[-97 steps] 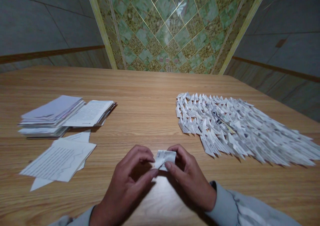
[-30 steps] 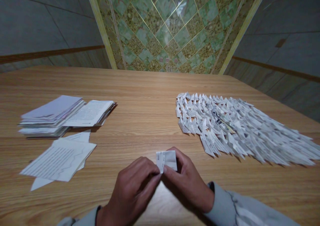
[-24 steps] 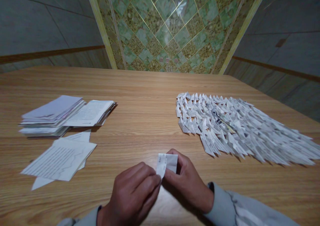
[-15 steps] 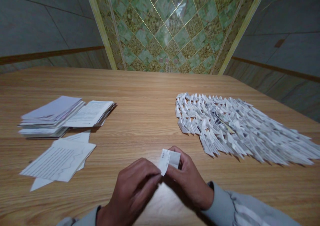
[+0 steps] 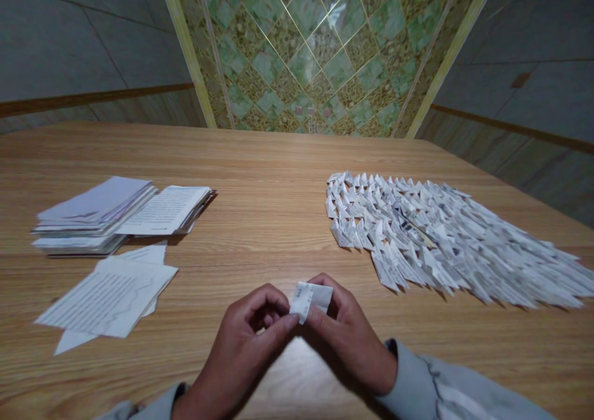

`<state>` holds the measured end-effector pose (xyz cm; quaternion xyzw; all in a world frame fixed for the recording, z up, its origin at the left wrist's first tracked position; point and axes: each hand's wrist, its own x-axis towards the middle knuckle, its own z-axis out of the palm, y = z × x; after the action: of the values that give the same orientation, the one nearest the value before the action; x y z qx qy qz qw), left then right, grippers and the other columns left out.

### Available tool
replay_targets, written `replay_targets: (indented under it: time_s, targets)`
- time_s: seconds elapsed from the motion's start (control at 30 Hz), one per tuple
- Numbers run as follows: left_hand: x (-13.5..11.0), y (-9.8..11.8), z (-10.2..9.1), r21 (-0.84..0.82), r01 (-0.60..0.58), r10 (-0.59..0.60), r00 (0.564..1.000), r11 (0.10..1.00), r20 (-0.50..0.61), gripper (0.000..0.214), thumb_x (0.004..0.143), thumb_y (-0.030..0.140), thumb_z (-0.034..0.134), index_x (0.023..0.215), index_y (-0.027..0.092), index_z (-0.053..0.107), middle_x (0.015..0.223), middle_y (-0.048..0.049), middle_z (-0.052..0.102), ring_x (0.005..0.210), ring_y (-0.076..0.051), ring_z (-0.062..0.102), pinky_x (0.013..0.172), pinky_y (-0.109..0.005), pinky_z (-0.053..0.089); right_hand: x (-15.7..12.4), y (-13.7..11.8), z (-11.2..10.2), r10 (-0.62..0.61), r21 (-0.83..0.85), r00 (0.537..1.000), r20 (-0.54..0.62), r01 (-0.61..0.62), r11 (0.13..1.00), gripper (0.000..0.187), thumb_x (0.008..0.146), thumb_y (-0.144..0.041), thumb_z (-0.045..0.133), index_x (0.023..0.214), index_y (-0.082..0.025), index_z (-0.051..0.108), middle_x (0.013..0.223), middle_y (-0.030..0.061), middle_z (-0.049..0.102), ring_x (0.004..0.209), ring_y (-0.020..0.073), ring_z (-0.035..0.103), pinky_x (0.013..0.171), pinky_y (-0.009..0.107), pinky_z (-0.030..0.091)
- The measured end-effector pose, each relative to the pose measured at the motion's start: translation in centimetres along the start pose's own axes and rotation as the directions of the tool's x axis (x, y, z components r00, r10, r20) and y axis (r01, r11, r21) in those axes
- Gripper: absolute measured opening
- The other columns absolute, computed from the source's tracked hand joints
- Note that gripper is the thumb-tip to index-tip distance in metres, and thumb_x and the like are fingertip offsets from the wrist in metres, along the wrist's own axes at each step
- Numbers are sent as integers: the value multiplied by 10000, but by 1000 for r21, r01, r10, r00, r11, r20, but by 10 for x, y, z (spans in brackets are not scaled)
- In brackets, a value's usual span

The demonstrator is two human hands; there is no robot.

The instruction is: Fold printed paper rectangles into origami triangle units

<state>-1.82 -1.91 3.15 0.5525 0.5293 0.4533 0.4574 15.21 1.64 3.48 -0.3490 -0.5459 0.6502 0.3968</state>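
Note:
Between my two hands is a small folded piece of paper [image 5: 310, 297], white with a little dark print, held just above the table. My right hand [image 5: 350, 327] grips its right side, thumb on the near face and fingers behind. At its lower left corner, my left hand [image 5: 253, 339] pinches the paper between thumb and curled fingers. The fingertips behind the paper are hidden.
On the right of the wooden table [image 5: 260, 166] lie many folded paper pieces [image 5: 431, 240] in overlapping rows. A stack of papers [image 5: 93, 213] and a thinner printed stack [image 5: 164, 210] stand at the left, with loose lined sheets [image 5: 111, 293] nearer me.
My left fingers have curled back and the thumb has come up onto the paper's lower left edge. The folded paper has tilted and dropped slightly. The right hand is nearly still.

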Motion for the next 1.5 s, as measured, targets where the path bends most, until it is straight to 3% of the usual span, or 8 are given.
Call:
replay_targets:
  time_s: [0.47,0.6,0.73,0.9,1.1,1.2,1.33,1.5]
  targets:
    - [1,0,1,-55,21,-25,998,998,-57,186,844,344,698,790,171,655,724,-13,655,668,-156,588,599,-246,468,0,1,0,-71,-154,996,-56,62,986,172,824,-308,691,827,-197,558,743,-18,583,699,140,505,638,260,402]
    - [-1,-2,-2,32,-104,105,993,994,-56,117,866,273,686,788,186,673,747,-21,685,697,-170,633,633,-258,496,0,-2,-2,-136,-262,990,-39,122,957,81,799,-201,677,830,-199,602,765,-18,606,706,142,531,640,257,406]
    - [1,0,-6,209,-309,334,937,928,-99,79,856,158,661,798,209,677,797,-18,700,743,-171,667,687,-263,518,1,-4,-6,-300,-390,954,-28,266,882,122,769,-88,663,788,-203,630,781,-4,640,751,160,576,683,273,420]
    - [2,1,-6,286,-332,395,897,899,-198,134,811,132,698,895,226,651,809,-3,709,719,-169,679,651,-247,543,2,-7,-9,-465,-446,884,36,431,784,118,835,-122,690,775,-210,641,801,15,655,782,172,598,701,282,438]
    - [0,9,-11,356,-523,572,819,774,-41,183,827,78,672,884,247,713,901,-21,702,785,-156,679,675,-220,530,2,-11,-10,-553,-514,829,83,511,689,140,851,-117,675,771,-222,630,793,14,652,767,177,600,678,289,441]
    - [0,10,-9,305,-440,489,867,844,-102,174,838,88,655,898,246,696,849,-9,678,753,-150,663,665,-220,523,0,-12,-12,-624,-577,768,146,578,577,124,862,-115,658,801,-220,635,814,29,648,769,176,591,666,289,437]
    - [1,6,-3,-61,-101,92,987,993,-130,34,908,245,619,922,217,607,739,9,645,650,-145,637,577,-218,508,-1,-13,-16,-681,-658,703,208,615,434,134,858,-80,618,840,-212,629,846,47,633,770,178,565,640,285,423]
    - [3,2,0,-296,39,-40,999,954,4,169,868,322,684,864,201,566,704,26,618,614,-125,592,544,-199,466,-2,-8,-18,-649,-711,710,273,604,361,127,890,-99,584,854,-214,621,840,48,607,761,183,528,630,293,404]
